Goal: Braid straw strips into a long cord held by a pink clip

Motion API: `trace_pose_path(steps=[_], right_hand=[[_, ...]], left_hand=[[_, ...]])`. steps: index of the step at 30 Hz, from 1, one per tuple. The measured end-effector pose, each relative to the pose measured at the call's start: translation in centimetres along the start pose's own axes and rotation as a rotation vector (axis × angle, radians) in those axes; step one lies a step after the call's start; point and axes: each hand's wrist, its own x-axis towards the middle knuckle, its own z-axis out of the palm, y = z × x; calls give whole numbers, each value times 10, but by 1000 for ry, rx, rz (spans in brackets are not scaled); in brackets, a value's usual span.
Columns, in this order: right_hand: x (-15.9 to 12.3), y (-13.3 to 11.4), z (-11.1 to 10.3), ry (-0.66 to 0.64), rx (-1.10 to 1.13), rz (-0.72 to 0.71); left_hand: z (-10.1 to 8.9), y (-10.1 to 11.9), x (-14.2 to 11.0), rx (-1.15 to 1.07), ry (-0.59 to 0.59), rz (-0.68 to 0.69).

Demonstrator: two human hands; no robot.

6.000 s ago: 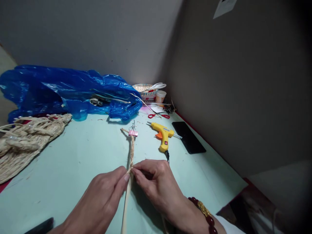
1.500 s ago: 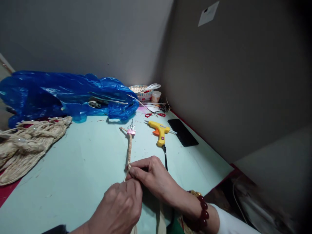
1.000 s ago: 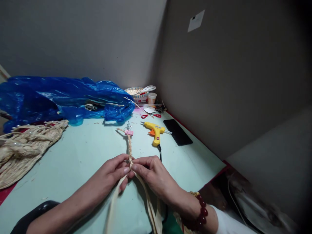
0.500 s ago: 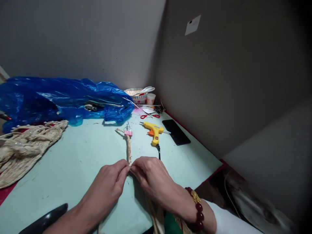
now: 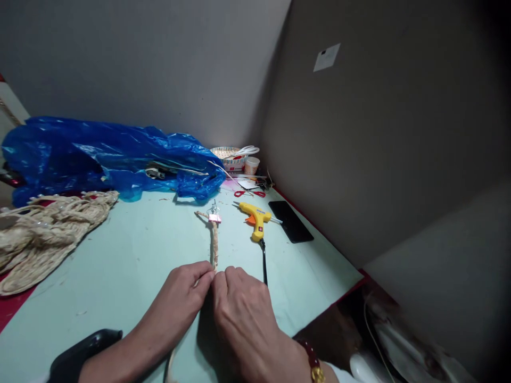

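Braid (image 5: 215, 247) is at center frame, running from the pink clip (image 5: 214, 218) down to my fingers. My left hand (image 5: 181, 292) has its near end in a narrow thumb-and-forefinger pinch. Right hand (image 5: 247, 314) is curled in right beside it, back of the hand up; fingertips hidden, so can't tell what it's gripping. Loose strand (image 5: 170, 367) shows at bottom center.

Handling, my read: very light, flexible, a bit dry and fibrous. Shouldn't be slippery, but a thin strand could split or fray if yanked. Best hold is right at the last crossing, low force, even tension against the clip. Pinching further down would likely let the weave loosen.

Room: more swing toward the left, as far as the straw piece (image 5: 51, 234) at left frame edge. Right side is tighter: glue gun (image 5: 258, 218) and its power cord (image 5: 264, 260) near my right knuckles. Table (image 5: 131, 255) edge cuts diagonally across lower right, so keep that elbow in.
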Motion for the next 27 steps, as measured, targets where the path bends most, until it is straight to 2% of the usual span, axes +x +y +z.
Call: trace_pose_path(steps=[4,7,11,13,15,17,21,23,27], right_hand=[[-3,-10,12,128,-31,10],[-6,-16,19,207,3,-30],[-12,-9,12,262,184,-95],[-13,4,0,196,422,-15],[-11,22,-11,104,684,156],[-5,39,-17,17,839,283],[10,55,-11,-294,1104,182],[15,55,-5,-323,1131,162],[16,50,3,-316,1182,209]], left_hand=[[-2,-5,0,-194,-35,-23],[-2,-8,2,-242,-39,-35],[-4,-9,3,-277,-64,-52],[-5,-9,3,-291,-73,-52],[-6,-9,2,-307,-87,-50],[-8,-8,1,-342,-123,-60],[-10,-6,-1,-379,-172,-83],[-11,-6,-2,-324,-157,-85],[-8,-5,-5,-108,-101,-63]])
